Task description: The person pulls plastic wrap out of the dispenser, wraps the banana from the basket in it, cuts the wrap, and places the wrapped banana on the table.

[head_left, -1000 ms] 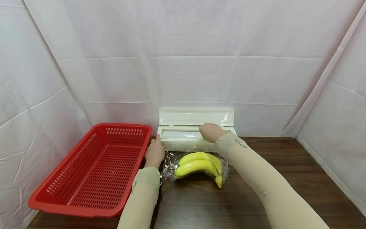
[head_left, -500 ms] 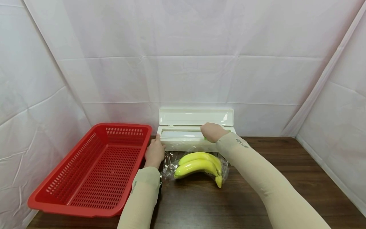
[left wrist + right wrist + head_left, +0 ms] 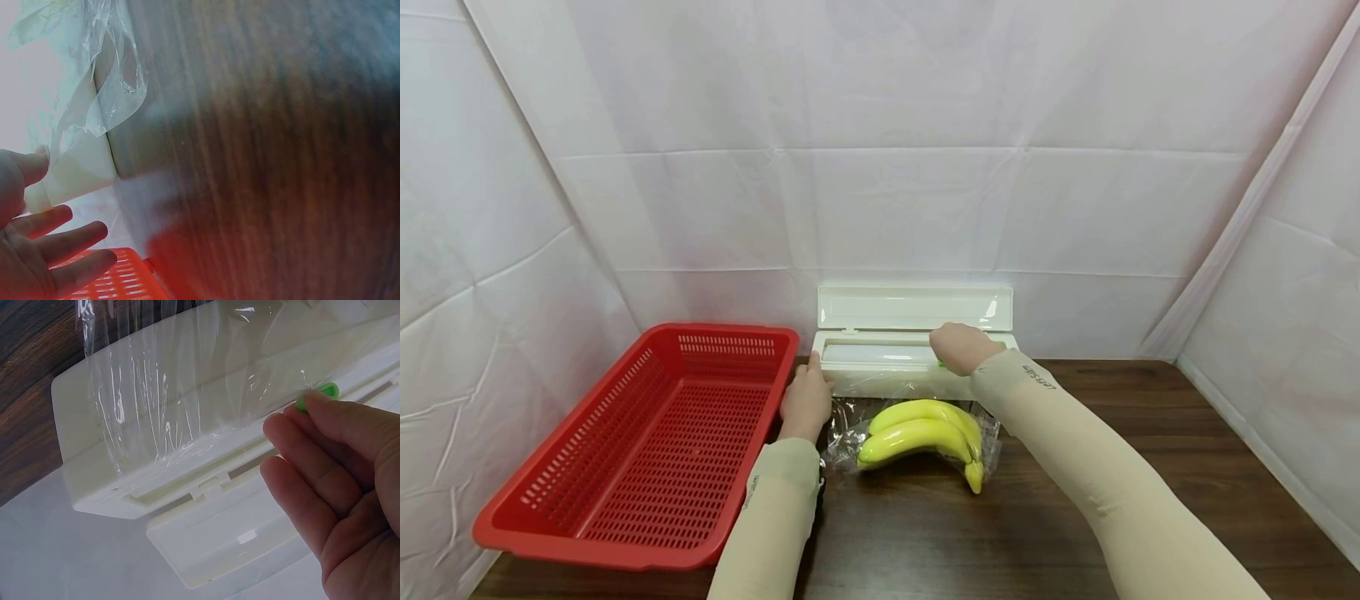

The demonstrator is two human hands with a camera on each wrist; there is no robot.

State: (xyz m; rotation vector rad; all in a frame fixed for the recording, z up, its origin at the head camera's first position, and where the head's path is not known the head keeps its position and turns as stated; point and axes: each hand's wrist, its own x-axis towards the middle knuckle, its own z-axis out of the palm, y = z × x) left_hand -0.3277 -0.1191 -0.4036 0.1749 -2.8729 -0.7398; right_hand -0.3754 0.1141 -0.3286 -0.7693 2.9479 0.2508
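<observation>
A long cream plastic wrap dispenser [image 3: 880, 382] lies against the back curtain, its lid [image 3: 917, 307] raised. My left hand [image 3: 807, 404] touches its left end, fingers mostly straight; the left wrist view shows the fingers [image 3: 78, 237] spread beside the box's corner. At the box's front slot, my right hand [image 3: 356, 462] pinches a small green slide cutter [image 3: 322, 397] between thumb and index finger. Clear plastic wrap [image 3: 150, 406] hangs over the box front. Two yellow bananas [image 3: 917, 437] joined at the stem lie on wrap before the box.
A red perforated basket [image 3: 722, 533] sits to the left, close beside my left forearm. Dark wood-grain table [image 3: 910, 542] extends in front and to the right. White curtains [image 3: 895, 208] enclose the back and sides.
My right hand has slid slightly to the right along the dispenser with the green slide cutter. The left hand, bananas and basket have stayed put.
</observation>
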